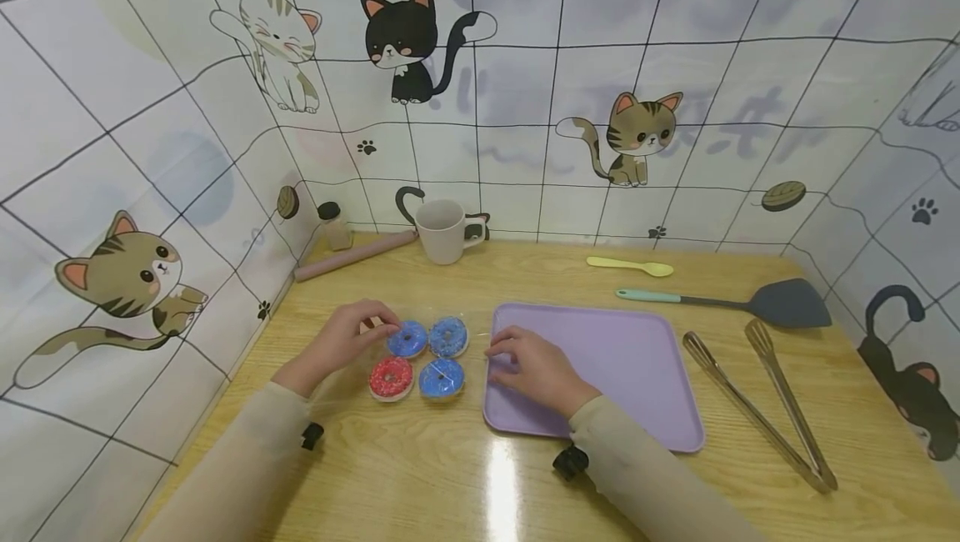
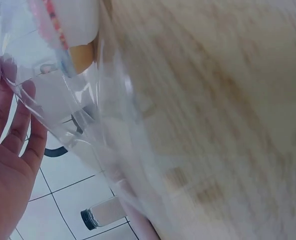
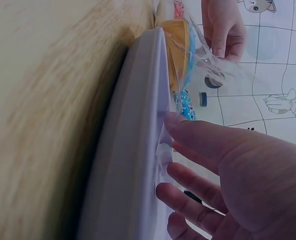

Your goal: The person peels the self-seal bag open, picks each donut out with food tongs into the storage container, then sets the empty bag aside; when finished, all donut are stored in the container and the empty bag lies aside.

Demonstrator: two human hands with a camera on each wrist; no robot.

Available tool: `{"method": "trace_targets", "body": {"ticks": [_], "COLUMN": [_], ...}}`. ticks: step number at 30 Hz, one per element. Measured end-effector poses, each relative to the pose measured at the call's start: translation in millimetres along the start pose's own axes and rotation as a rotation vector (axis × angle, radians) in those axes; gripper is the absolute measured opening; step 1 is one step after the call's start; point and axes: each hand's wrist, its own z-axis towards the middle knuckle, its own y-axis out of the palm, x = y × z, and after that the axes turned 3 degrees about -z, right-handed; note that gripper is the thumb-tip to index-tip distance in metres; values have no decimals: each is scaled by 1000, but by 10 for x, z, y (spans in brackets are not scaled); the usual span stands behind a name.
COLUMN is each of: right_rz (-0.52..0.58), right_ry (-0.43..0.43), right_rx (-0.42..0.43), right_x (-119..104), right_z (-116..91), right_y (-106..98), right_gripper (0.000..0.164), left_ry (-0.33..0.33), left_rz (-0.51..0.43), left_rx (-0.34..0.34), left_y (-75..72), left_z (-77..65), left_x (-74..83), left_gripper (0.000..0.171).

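Observation:
Several toy donuts lie together on the wooden table, three with blue tops and one red donut (image 1: 391, 378). One of the blue donuts (image 1: 441, 378) sits nearest the right hand. Clear plastic packaging (image 2: 83, 125) wraps them. At its upper left, the left hand (image 1: 352, 333) pinches the plastic between thumb and fingertips. The right hand (image 1: 542, 367) hovers over the left edge of a purple tray (image 1: 622, 367), thumb and fingers loosely bent and apart. In the right wrist view, its fingertips (image 3: 173, 120) are right at the tray rim, with some clear film close by.
Behind the donuts stand a beige mug (image 1: 441, 231), a rolling pin (image 1: 356, 256) and a black-capped jar (image 1: 334, 228). Right of the tray lie metal tongs (image 1: 772, 417), a spatula (image 1: 787, 303) and a yellow spoon (image 1: 630, 265). Cat-patterned walls enclose the table's back and sides.

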Motion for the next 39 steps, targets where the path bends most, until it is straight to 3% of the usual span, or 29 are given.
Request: {"method": "trace_targets", "body": {"ticks": [10,17,25,32,39], "right_rz": [17,-16,-28,-121,-150], "right_ry": [33,46,86,117,237], "right_rx": [8,83,243,366,397], "right_x": [-34,41,336,658,985], "right_z": [-139,-394,-850,-1270,-1639], "right_y": [-155,-369,-563,-766,-1064], "right_gripper": [36,37,36,40,47], "left_ry": [-24,-59,-56,-26,-2], "left_rz": [-27,-37,-31,-35,-14], "left_rx": [8,1,-4,5,16], "left_y": [-15,-24,12,54,42], "left_z": [-4,-20,-30,-38,-22], "left_x": [-5,45,72,71,101], "left_gripper": [8,6,7,7,7]}}
